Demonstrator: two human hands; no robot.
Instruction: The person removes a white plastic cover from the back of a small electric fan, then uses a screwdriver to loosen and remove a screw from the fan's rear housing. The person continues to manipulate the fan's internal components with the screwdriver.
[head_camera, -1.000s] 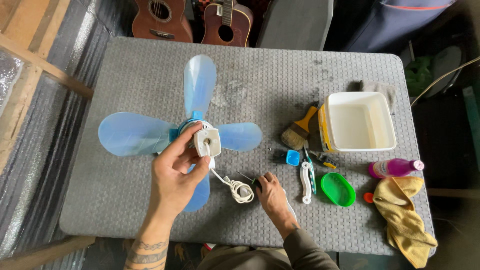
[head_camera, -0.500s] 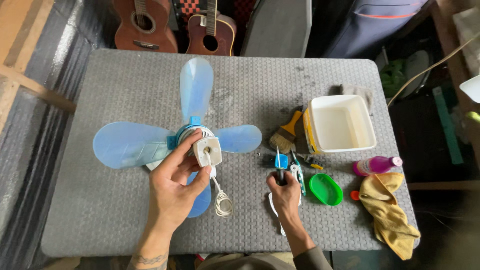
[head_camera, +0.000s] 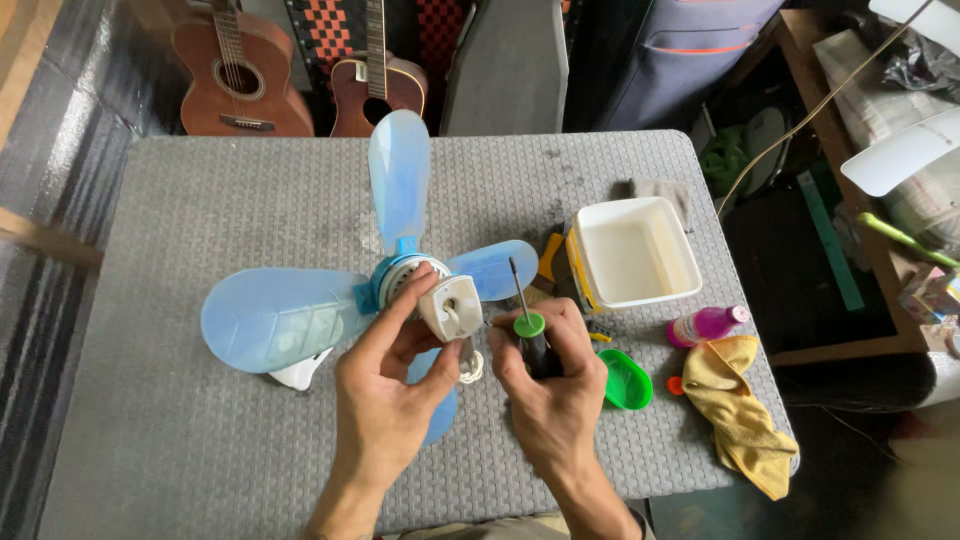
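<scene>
On grey textured table (head_camera: 200, 200) (2 guitars (head_camera: 290, 75) behind): left hand (head_camera: 385, 395) fingers clamped on fan motor (head_camera: 448, 305), right hand (head_camera: 550, 385) gripping screwdriver (head_camera: 528, 325).

head cam | looks steeply down, approx overhead | close over table (head_camera: 200, 200) | far edge w/ guitars (head_camera: 290, 85) dim

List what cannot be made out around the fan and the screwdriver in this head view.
- Lower blade of the blue fan: mostly hidden under the left hand.
- White cord coil: only a sliver shows between the two hands.
- Screwdriver handle: wrapped by the right hand; its tip type is too small to tell.
- Brush: mostly hidden behind a fan blade and the white tub.
</scene>
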